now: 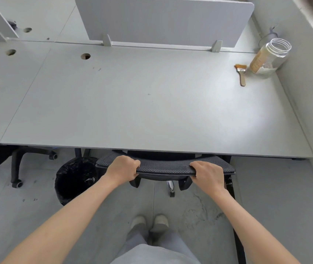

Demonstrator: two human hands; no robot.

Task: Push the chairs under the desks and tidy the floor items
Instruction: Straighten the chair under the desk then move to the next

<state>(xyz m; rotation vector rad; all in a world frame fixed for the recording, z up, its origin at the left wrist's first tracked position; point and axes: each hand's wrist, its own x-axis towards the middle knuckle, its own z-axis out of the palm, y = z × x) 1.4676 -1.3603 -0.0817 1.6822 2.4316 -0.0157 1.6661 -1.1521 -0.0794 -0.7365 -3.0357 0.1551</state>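
Note:
A dark mesh office chair [166, 166] stands tucked beneath the front edge of the grey desk [132, 103]; only the top of its backrest and part of its base show. My left hand [122, 169] grips the backrest's top edge on the left. My right hand [208, 173] grips the same edge on the right. The seat is hidden under the desk.
A black bin with a liner [74, 178] stands on the floor left of the chair. Another chair's wheeled base [18, 164] is further left. On the desk's far right are a clear jar [271, 56] and a paintbrush [241, 74]. A wall runs along the right.

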